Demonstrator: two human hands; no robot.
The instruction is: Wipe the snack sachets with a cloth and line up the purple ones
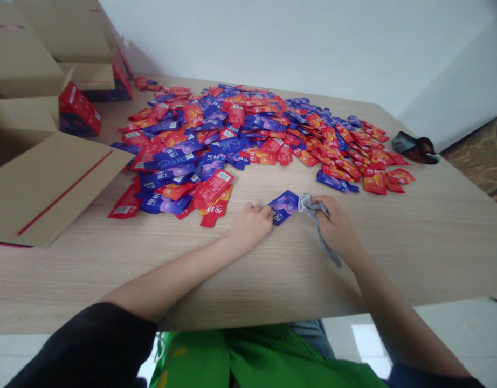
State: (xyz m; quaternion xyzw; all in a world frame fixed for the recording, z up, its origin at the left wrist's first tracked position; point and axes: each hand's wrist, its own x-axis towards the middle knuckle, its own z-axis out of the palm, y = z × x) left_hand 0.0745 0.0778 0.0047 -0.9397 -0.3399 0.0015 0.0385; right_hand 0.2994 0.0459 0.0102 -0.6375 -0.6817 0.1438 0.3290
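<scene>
A blue-purple sachet [284, 206] lies tilted on the tabletop in front of me. The fingers of my left hand [252, 226] are closed on its lower left end. My right hand [333, 223] grips a crumpled grey cloth [307, 203], whose bunched tip meets the sachet's right end; a loose strip of the cloth hangs below my fingers. Beyond both hands spreads a wide heap of red and blue sachets [232, 129]. One blue sachet [337, 182] lies at the heap's near edge, just past my right hand.
Open cardboard boxes [82, 110] stand at the left, and a long box flap [66, 183] reaches over the table [192, 291]. Near the right back edge lies a dark, shiny object [415, 148] whose kind I cannot make out. A white wall [292, 43] rises behind the table.
</scene>
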